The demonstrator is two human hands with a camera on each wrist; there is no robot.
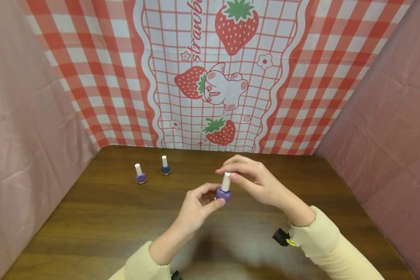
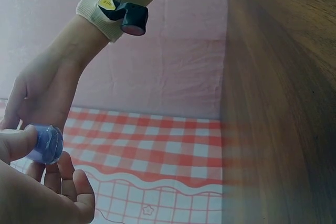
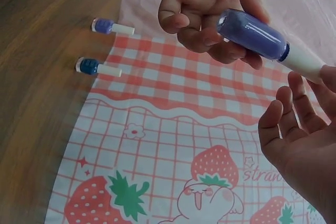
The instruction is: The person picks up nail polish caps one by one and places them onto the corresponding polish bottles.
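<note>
A purple nail polish bottle [image 1: 223, 195] with a white cap [image 1: 226, 182] is held upright above the table. My left hand [image 1: 195, 208] grips its glass body between thumb and fingers. At the top, my right hand [image 1: 260, 182] has thumb and fingertips on the white cap, pinching it. In the right wrist view, the bottle [image 3: 254, 35] lies across the left fingers, and the cap [image 3: 303, 64] is still on it. The left wrist view shows the bottom of the bottle [image 2: 48, 144] beside the left thumb.
On the wooden table [image 1: 91, 217], a second purple nail polish bottle [image 1: 141, 178] and a dark blue one [image 1: 166, 169] stand at the back left. A red checked strawberry cloth [image 1: 210, 46] hangs behind the table. Pink cloths [image 1: 388, 116] hang along both sides.
</note>
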